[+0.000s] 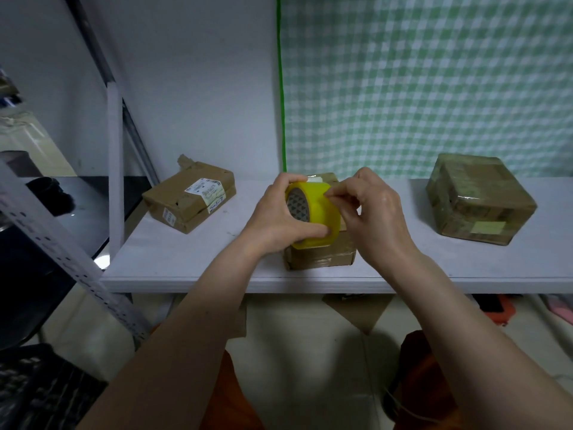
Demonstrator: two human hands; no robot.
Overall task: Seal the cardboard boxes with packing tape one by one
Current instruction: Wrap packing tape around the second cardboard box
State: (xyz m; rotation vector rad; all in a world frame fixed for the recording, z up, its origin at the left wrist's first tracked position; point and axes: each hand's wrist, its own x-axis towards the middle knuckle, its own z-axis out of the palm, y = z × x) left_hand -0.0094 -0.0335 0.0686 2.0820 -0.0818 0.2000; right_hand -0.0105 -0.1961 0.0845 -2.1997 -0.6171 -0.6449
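Right now the white worktop [186, 262] carries three cardboard boxes spread along its length. The box on the right [479, 198] looks already wrapped in tape; the flat box on the left [189, 198] lies well apart, its flaps loose. The middle box [321, 257] sits near the front edge, straight under both hands, with bare worktop on either side for turning it. Above it the left hand [279, 215] grips the yellow tape roll [313, 217], fingers curled round the rim, core facing the person. The right hand [376, 209] pinches at the roll's outer face (picking for the loose end, I would judge). Pulling the strip rightward and down would lay it over the box.
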